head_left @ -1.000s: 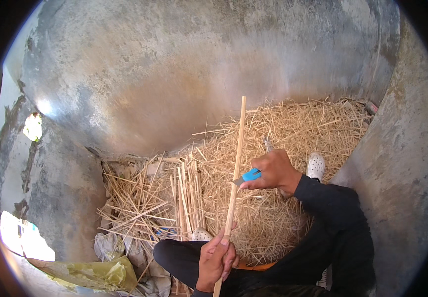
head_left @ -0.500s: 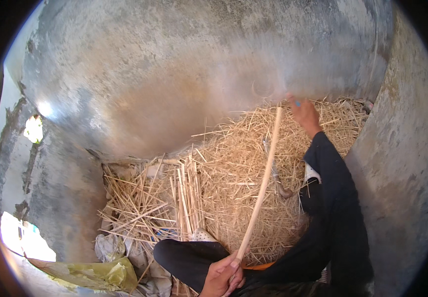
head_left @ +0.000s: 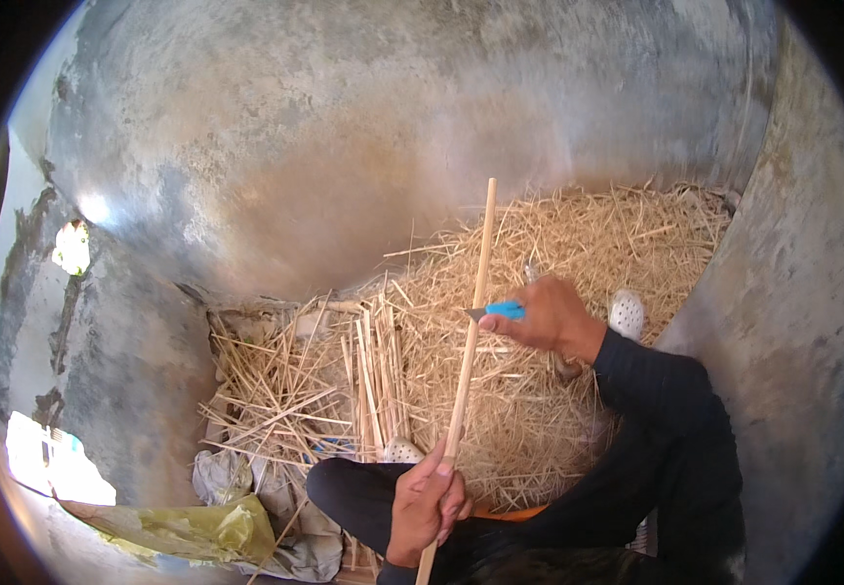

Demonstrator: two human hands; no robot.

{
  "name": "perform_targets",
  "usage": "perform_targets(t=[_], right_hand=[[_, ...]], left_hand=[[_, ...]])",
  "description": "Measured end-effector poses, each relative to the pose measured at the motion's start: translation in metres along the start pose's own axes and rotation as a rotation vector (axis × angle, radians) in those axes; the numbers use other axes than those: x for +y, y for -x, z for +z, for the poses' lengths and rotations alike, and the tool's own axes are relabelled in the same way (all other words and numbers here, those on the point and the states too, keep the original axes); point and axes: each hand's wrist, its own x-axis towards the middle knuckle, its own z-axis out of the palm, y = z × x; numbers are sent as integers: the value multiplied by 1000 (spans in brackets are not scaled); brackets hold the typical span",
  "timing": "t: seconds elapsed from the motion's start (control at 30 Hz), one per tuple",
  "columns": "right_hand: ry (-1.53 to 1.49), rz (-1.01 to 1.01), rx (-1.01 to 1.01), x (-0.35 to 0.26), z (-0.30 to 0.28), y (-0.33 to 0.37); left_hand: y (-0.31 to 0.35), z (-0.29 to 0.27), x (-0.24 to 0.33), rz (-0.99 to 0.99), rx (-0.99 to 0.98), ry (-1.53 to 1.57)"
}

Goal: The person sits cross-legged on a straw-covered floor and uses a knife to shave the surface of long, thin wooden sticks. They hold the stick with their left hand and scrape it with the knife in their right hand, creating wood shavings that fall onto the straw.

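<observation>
My left hand (head_left: 427, 507) is closed around the lower part of a long, pale wooden stick (head_left: 463, 380), which rises almost upright, leaning slightly right at its top. In my right hand (head_left: 556, 317) is a small knife with a blue handle (head_left: 506, 309). Its short, dark, pointed blade reaches the stick's right side about midway up; whether it cuts in cannot be made out. Behind and below the right hand, a tool with a curved brown end (head_left: 568, 369) lies on the straw, mostly hidden.
Straw and shavings (head_left: 529, 429) cover the floor. Several cut sticks (head_left: 373, 380) lie left of centre, beside a loose pile of thin strips (head_left: 275, 390). White perforated shoes (head_left: 627, 314) show near my legs. Yellow plastic sheeting (head_left: 188, 531) sits lower left. A grey wall (head_left: 344, 117) curves round.
My right hand has come back from the far end toward me and left, bringing the knife against the stick. The stick's top has swung left, and my left hand has moved slightly up.
</observation>
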Motion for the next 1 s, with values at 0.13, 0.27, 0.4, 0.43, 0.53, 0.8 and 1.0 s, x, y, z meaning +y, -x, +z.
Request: perform_targets(t=[0.13,0.27,0.4,0.43,0.53,0.8,1.0], right_hand=[[91,-107,-67,-18,13,20],[108,42,-36,9,6,-6],[57,-49,2,-3,14,13],[47,-132,59,-10,12,15],[117,-95,153,21,25,2],[226,71,152,71,5,-35],[212,556,489,169,-31,-36]], left_hand=[[-7,-4,0,0,-41,27],[4,-5,1,5,-10,-3],[0,-7,-4,9,-36,16],[2,-7,-3,0,-31,18],[16,-3,-7,-46,-5,40],[14,-4,-9,-48,-37,-15],[36,-7,-37,-169,-118,-47]])
